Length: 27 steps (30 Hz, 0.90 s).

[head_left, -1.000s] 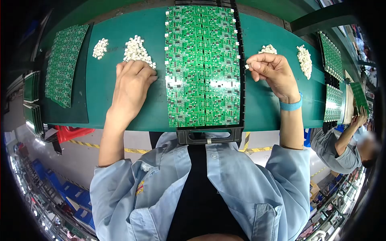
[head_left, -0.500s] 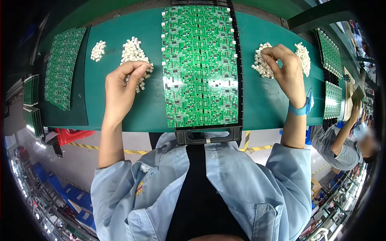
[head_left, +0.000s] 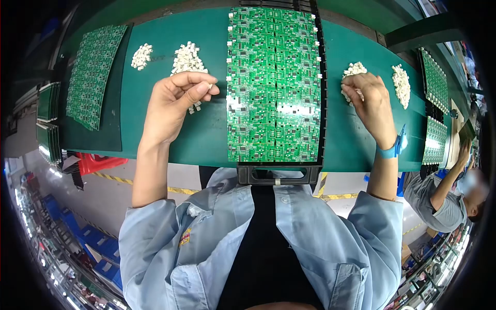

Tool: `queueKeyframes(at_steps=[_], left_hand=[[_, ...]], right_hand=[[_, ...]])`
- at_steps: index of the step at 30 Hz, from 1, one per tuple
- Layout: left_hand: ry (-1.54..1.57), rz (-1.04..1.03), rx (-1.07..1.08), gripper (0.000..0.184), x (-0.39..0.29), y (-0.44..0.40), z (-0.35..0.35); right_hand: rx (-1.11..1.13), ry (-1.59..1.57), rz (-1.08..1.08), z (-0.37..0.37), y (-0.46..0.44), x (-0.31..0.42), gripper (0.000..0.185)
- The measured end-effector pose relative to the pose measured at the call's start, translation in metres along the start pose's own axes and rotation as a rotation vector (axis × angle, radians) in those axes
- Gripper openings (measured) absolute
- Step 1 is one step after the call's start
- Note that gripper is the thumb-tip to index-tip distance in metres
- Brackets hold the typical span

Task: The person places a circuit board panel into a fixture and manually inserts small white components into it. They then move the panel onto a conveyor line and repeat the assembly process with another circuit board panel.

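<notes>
Green circuit boards [head_left: 274, 93] lie in a black carrier [head_left: 279, 174] in front of me, with white connectors along both side edges near the top. My left hand [head_left: 178, 101], left of the boards, pinches a small white connector [head_left: 210, 87] between thumb and forefinger, just below a pile of white connectors [head_left: 187, 58]. My right hand [head_left: 370, 106] wears a blue wrist strap [head_left: 393, 146] and reaches over another connector pile [head_left: 355, 68]. Its fingers are bent together at the pile, and whatever lies between their tips is too small to make out.
Smaller connector piles lie at the left [head_left: 141, 56] and right [head_left: 401, 87]. More boards [head_left: 95, 77] rest on the far left of the green table [head_left: 206, 150], and others [head_left: 435, 85] stand at the right. A person [head_left: 439, 199] in grey works beyond the right edge.
My left hand has lifted from its pile toward the boards with a connector. My right hand has moved from the boards' right edge to the right pile. The view has shifted slightly.
</notes>
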<state>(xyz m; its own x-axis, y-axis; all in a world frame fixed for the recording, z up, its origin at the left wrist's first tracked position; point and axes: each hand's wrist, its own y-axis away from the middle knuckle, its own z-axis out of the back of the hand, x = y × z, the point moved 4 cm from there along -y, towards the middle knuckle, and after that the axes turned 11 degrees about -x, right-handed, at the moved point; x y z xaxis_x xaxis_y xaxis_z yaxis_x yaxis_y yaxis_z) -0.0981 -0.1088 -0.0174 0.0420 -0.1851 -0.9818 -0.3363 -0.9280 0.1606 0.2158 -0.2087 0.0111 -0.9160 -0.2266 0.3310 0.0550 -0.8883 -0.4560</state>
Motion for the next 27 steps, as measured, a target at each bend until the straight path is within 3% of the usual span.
queueKeyframes(at_steps=[7,12,27], left_hand=[[0.040,0.040,0.006,0.015,0.002,0.004,-0.005],[-0.202,-0.048,0.030,0.013,-0.004,0.011,-0.010],[-0.506,-0.187,-0.038,0.011,-0.008,0.033,-0.016]], right_hand=[[0.055,-0.408,-0.428,-0.003,0.006,-0.013,0.009],[0.069,-0.615,-0.524,-0.009,0.008,-0.018,0.010],[0.128,-0.828,-0.540,-0.013,0.009,-0.015,0.009]])
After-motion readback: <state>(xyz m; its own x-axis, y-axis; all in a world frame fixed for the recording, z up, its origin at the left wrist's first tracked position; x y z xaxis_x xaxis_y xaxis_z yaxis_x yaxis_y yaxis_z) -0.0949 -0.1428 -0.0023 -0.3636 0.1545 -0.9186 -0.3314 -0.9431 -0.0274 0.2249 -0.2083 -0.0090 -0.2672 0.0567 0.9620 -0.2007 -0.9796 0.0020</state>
